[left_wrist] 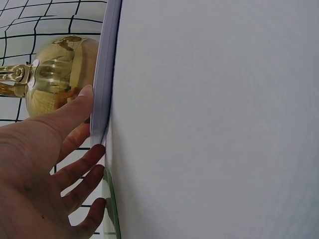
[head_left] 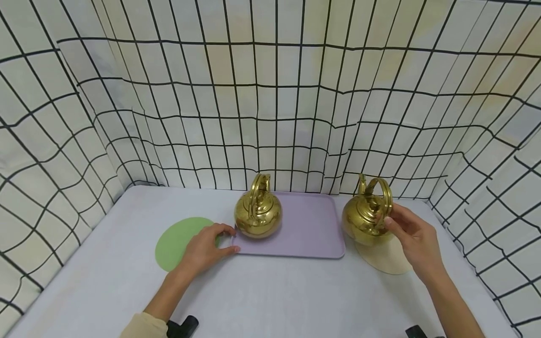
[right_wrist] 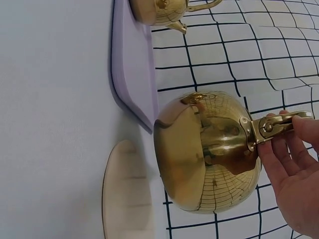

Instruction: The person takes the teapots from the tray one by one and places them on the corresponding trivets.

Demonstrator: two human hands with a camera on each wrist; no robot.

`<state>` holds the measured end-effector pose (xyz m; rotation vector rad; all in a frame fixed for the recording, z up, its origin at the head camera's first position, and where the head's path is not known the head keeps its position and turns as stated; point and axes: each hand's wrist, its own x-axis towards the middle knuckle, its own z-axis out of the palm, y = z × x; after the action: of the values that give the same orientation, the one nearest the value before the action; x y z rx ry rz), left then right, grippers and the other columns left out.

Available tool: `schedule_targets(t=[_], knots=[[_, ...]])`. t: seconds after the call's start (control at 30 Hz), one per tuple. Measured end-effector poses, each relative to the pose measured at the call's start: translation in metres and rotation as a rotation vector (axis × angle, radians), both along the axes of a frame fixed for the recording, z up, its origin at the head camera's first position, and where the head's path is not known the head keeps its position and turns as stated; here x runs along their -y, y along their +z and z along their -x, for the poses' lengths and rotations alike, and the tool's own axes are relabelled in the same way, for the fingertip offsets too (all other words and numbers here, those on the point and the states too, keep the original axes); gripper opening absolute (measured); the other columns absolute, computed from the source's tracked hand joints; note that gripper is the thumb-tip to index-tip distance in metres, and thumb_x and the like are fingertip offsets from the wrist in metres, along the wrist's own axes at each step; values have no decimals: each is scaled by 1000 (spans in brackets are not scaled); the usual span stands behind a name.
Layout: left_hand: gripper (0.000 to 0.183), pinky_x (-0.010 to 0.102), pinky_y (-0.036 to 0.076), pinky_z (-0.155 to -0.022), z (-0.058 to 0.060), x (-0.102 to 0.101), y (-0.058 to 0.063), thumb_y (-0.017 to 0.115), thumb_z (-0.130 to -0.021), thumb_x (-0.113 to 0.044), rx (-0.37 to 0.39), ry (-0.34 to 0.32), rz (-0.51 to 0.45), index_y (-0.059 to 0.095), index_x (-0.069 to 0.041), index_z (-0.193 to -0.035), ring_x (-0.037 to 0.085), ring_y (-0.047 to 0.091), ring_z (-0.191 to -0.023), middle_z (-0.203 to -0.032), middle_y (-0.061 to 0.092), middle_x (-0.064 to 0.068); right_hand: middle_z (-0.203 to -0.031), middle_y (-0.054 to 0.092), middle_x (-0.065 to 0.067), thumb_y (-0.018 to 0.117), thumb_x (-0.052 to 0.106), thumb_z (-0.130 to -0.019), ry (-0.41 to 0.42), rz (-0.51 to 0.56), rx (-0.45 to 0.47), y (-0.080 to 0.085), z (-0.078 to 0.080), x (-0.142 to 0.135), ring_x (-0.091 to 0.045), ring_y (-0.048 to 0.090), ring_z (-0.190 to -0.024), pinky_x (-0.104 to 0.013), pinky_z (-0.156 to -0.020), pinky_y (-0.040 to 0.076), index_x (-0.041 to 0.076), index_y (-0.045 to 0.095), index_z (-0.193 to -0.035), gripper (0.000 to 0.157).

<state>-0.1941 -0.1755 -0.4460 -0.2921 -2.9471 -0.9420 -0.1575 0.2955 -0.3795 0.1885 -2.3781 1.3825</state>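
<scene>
My right hand (head_left: 416,237) grips the handle of a shiny gold kettle (right_wrist: 209,154). In the right wrist view, the kettle's base is raised off the table, near a round beige mat (right_wrist: 127,194). A second gold kettle (head_left: 258,217) stands on the left part of a lilac tray (head_left: 313,227). My left hand (head_left: 206,246) touches the tray's front left corner, thumb and index finger spread along the rim. In the left wrist view its other fingers are loosely bent, with the thumb beside the standing kettle.
A round green mat (head_left: 179,241) lies left of the tray, partly under my left hand. White cloth with a black grid (head_left: 291,103) walls in the back and both sides of the white table (head_left: 274,295).
</scene>
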Motion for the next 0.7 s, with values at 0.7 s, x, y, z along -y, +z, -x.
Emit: schedule_targets(t=[0.7], knots=[[41,57,50,-109,-1,0,1,86,-86,-35,-2,-1,13,73,-18,-120,35,64,-127,-129,73,8,-115,65,33,67,11,-102,-34,-17,11,-5,-7,-19,17,61,-110,-2,-90,51,-1,60,-142,42]])
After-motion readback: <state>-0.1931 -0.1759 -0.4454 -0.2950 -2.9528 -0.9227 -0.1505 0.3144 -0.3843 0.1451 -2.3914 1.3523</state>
